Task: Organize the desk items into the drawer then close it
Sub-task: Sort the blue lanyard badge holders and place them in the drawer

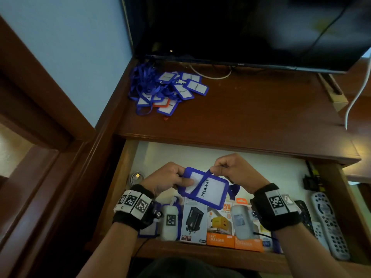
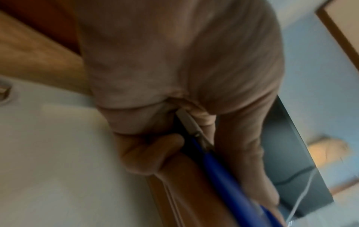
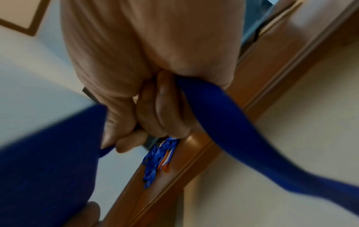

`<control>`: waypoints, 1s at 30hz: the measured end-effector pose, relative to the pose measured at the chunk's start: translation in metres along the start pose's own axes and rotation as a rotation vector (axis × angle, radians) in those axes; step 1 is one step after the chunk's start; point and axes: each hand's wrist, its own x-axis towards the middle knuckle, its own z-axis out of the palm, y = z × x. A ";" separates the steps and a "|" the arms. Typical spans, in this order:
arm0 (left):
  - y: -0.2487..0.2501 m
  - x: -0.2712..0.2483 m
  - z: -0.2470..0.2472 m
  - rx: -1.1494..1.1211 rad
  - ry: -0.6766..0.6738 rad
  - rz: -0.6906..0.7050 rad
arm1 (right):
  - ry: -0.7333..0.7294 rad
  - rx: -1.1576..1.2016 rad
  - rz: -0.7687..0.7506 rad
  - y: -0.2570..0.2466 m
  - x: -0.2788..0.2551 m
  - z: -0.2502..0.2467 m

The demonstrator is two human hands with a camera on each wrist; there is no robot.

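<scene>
Dark wooden worktop [image 1: 251, 109] fills the middle of the head view, a black screen [image 1: 251, 27] above it and an open drawer [image 1: 118, 177] below. At centre, over the drawer, the left hand [image 1: 166, 177] pinches one end of a blue badge holder [image 1: 204, 187] marked PELAWAT, while the right hand [image 1: 236, 169] pinches its lanyard [image 1: 206, 174] — apparently wrapping strap round card before stowing it. A pile of similar badges [image 1: 166, 89] waits at upper left; charger boxes [image 1: 206, 223] and remotes [image 1: 329, 223] line the drawer's lower edge.

Left wrist view, blurred: fingers [image 2: 155, 153] curled, gripping the holder's blue edge [image 2: 223, 176] at centre.

Right wrist view: curled fingers [image 3: 163, 110] clamp the blue strap [image 3: 233, 130] trailing lower right. Next, probably finish winding — then lower it into the drawer.
</scene>
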 end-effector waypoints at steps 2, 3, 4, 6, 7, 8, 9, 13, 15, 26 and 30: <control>-0.001 -0.002 0.002 -0.149 -0.035 0.006 | 0.018 0.157 0.009 0.005 -0.002 0.004; -0.001 -0.003 0.004 -0.195 -0.055 0.002 | 0.023 0.234 0.008 0.009 -0.002 0.007; -0.001 -0.003 0.006 -0.222 -0.073 0.003 | 0.023 0.302 0.005 0.012 -0.001 0.010; -0.003 0.000 0.009 -0.260 -0.087 0.017 | 0.032 0.417 0.005 0.015 0.003 0.021; -0.004 0.002 0.011 -0.283 -0.084 0.042 | 0.041 0.481 0.009 0.017 0.004 0.028; -0.006 0.004 0.011 -0.317 -0.065 0.070 | 0.061 0.567 0.029 0.017 0.005 0.035; -0.006 0.006 0.011 -0.363 -0.025 0.089 | 0.097 0.656 0.065 0.018 0.006 0.042; -0.002 0.012 0.014 -0.480 0.261 0.120 | 0.198 0.690 0.152 0.026 0.012 0.064; -0.004 0.018 0.015 -0.469 0.375 0.105 | 0.227 0.648 0.201 0.025 0.021 0.068; -0.018 0.031 0.010 -0.502 0.890 0.027 | 0.039 0.228 0.054 -0.004 0.022 0.082; -0.024 0.031 0.011 -0.377 0.787 0.074 | 0.007 0.164 0.071 -0.016 0.023 0.073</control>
